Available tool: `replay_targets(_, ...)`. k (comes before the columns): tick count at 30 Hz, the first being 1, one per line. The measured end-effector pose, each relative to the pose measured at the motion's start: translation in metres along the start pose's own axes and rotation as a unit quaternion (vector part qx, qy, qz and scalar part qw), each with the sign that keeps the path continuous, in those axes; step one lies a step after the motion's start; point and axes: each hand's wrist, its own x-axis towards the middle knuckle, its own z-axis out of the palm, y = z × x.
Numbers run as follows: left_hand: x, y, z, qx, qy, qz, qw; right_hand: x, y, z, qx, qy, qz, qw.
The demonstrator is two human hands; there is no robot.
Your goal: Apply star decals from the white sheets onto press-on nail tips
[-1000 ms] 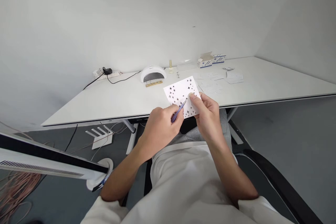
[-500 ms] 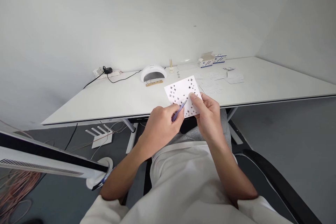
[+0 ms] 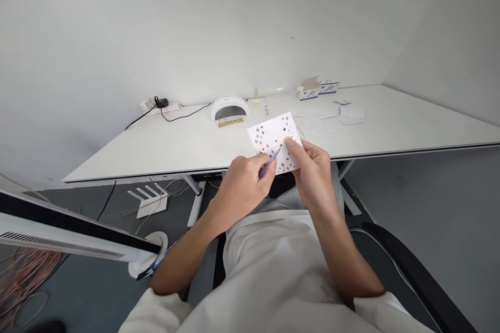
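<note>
A white sticker sheet (image 3: 269,127) printed with dark four-pointed stars is held up over the front edge of the desk. My right hand (image 3: 312,171) grips it at the right side, thumb on the front and fingers behind. In my left hand (image 3: 246,182) is a pair of purple tweezers (image 3: 269,164), pinched between thumb and fingers. The tips of the tweezers are at the middle of the sheet, close to my right thumb. Whether they touch a star is too small to tell. My left fingers cover the sheet's lower left corner.
On the white desk (image 3: 156,151) stand a white nail lamp (image 3: 229,106), a wooden strip (image 3: 230,123), a small bottle (image 3: 255,98) and small boxes (image 3: 308,88). Paper sheets (image 3: 316,130) lie at right. A tower fan (image 3: 78,239) and a router (image 3: 152,205) are at lower left.
The view has shifted very slightly. Both hands keep their hold on the tweezers and the sheet, with the tips still at the sheet's middle.
</note>
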Motion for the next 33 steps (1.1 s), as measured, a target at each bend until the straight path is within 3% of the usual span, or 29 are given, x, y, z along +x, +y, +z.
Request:
replay_targets(11, 0.0012, -0.0022, 0.0010, -0.010, -0.008, -0.004, 1.000, 0.0006, -0.0056, 0.0030, 0.027, 0.007, 0.043, 0.999)
replay_targets(33, 0.0019, -0.0007, 0.0024, -0.015, -0.003, -0.001, 1.000, 0.0011, -0.0044, 0.0012, 0.025, 0.003, 0.035, 0.999)
